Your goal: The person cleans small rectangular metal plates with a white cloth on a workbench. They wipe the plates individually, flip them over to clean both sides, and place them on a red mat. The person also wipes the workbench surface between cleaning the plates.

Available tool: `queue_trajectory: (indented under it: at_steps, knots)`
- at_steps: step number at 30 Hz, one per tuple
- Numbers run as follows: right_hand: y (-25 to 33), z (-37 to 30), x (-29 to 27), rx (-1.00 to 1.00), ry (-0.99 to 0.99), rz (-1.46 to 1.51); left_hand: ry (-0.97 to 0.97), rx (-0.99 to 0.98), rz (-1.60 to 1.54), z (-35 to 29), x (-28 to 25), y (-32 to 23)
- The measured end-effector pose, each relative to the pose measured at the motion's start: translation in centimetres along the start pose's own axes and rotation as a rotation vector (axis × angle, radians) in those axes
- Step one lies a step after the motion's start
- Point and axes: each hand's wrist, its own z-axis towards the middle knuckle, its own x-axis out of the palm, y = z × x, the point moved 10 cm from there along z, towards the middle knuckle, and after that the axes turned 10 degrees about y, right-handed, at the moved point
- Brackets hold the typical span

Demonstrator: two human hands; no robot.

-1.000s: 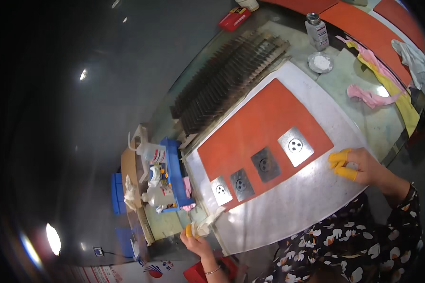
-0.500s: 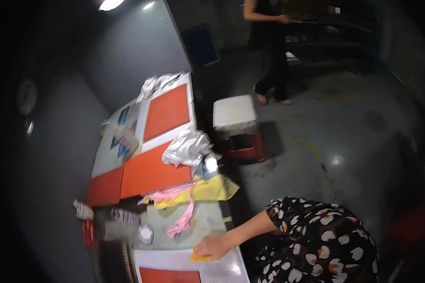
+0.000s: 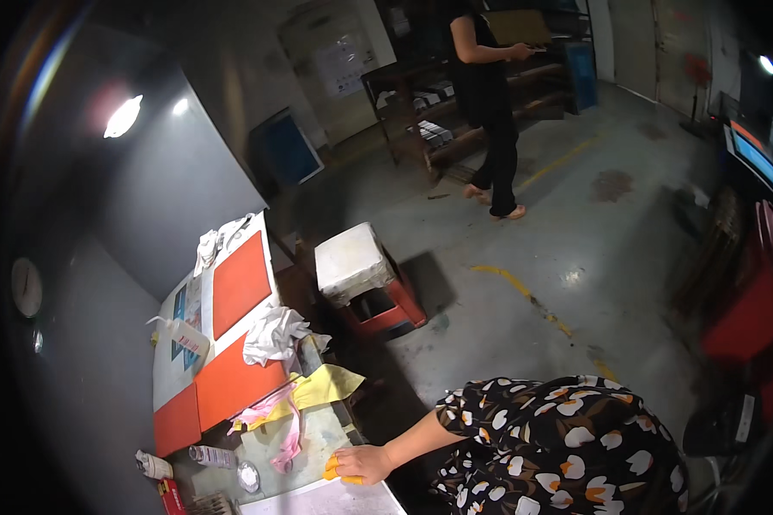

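Note:
My right hand [image 3: 365, 463] reaches in from the lower right, out of a short black flowered sleeve [image 3: 481, 408]. Its fingers are closed on a small orange-yellow cloth [image 3: 331, 468], pressed down by the white sheet [image 3: 301, 502] on the worktable. My left hand is out of the picture. Beyond the right hand, a pink cloth strip [image 3: 290, 442] trails over the pale tabletop [image 3: 322, 421], next to a yellow cloth [image 3: 331, 384]. Left of the hand stand a small round silvery-white container [image 3: 248, 476] and a lying bottle with a pale label [image 3: 212, 457].
Orange-red panels [image 3: 240, 283], a crumpled white cloth [image 3: 275, 333] and a white squeeze bottle [image 3: 186, 336] lie along the table. Past its edge stands a red stool with a whitish top [image 3: 352, 262]. Another person [image 3: 489, 103] stands farther off, near a shelf rack [image 3: 429, 129].
The view has swung right and up, bringing in more floor and a screen. My right hand still grips the cloth. The red panel near it has dropped out of view.

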Motion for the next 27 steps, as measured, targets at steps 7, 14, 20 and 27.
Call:
queue_trajectory:
  at_steps: [7,14,20,27]
  knots:
    - [-1.0,0.5,2.7,0.104,0.23,-0.039,0.091,0.047,-0.043,-0.3,2.2,-1.2]
    - [-1.0,0.6,3.4,0.038,0.223,-0.087,0.136,0.072,-0.062,-0.6,2.4,-0.6]
    - [-1.1,0.1,3.2,0.002,0.083,-0.12,0.149,0.055,-0.089,-0.9,2.4,0.8]
    - [-0.4,0.2,3.3,0.023,0.205,-0.132,0.189,0.026,-0.104,-1.1,2.6,2.3]
